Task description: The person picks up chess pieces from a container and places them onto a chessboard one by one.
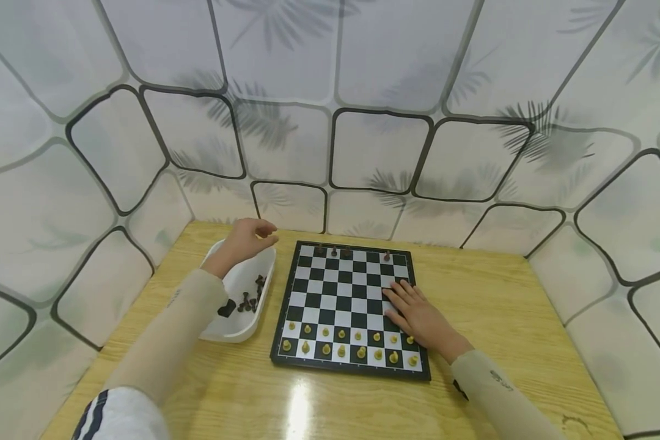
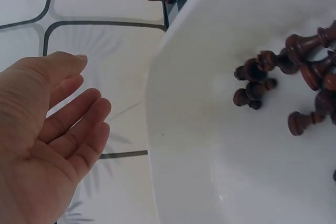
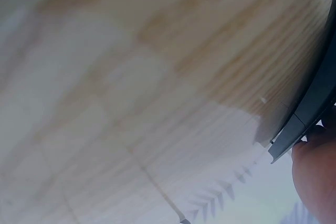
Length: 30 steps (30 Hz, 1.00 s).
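My left hand (image 1: 249, 238) is raised over the far end of a white plastic tub (image 1: 238, 335). In the left wrist view its fingers (image 2: 79, 124) are loosely bent, with nothing between them. Dark brown chess pieces (image 2: 307, 45) lie tumbled in the tub. My right hand (image 1: 423, 315) rests flat on the right side of a black-and-white chessboard (image 1: 328, 287), fingers spread over its squares. Two rows of yellow chess pieces (image 1: 341, 342) stand along the board's near side. Several dark pieces, including a dark pawn (image 1: 387, 256), stand on the far row.
The board and tub sit on a yellow wood-grain table (image 1: 500, 305), the tub to the left of the board. A patterned curtain (image 1: 382, 150) encloses the table behind and at both sides. A black item (image 1: 227, 308) shows beside my left sleeve, over the tub.
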### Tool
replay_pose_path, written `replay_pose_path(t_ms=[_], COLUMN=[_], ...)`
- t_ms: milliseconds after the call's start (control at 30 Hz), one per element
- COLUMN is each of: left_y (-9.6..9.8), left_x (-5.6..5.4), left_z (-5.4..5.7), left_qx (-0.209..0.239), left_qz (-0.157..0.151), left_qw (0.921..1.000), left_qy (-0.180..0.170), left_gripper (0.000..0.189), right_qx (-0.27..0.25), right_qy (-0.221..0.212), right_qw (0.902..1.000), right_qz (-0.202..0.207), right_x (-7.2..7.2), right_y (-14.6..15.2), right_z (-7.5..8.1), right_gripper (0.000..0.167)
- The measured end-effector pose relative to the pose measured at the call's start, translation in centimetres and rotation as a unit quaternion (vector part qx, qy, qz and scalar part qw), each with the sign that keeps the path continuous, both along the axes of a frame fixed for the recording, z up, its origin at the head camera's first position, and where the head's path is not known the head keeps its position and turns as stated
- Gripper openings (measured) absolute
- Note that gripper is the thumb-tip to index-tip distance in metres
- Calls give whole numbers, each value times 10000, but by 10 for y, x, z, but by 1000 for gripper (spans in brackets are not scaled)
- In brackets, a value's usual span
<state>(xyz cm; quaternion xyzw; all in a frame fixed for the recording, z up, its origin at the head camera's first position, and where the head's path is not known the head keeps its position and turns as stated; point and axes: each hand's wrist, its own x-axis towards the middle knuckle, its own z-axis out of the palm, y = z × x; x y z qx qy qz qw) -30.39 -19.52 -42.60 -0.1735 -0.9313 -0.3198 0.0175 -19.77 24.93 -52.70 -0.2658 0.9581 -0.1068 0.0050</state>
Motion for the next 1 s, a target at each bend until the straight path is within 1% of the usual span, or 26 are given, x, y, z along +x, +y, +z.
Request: replay_pose_path(t_ms=[133,300,400,567,767,933,1000], left_y=[-7,-11,-13,-16,-17,-17,-17], left_x=[4,11,15,17,20,22,22], left_z=[-5,-9,-12,-19,-27,-33,-35], left_qx=[62,121,123,36,54,9,13], left_qz=[-13,-69,3,128,162,113,47], left_qw=[10000,9999,9998,9991,9968,9968,9970], left_qy=[33,3,-132,-407,-775,-791,-776], left_gripper=[30,28,28,31,33,32,32], right_qx=[-8,-12,8,-24,-64,-81,-89], right_qy=[-21,5,5,-14,6,35,36], right_qw=[10000,10000,10000,10000,10000,10000,10000], right_qz=[-21,-9,-11,-4,-1,27,27], right_x=[1,2,2,2,2,2,2], right_y=[0,0,0,-1,0,0,0], right_z=[1,2,3,4,4,4,4], right_gripper=[60,59,59,59,59,58,58])
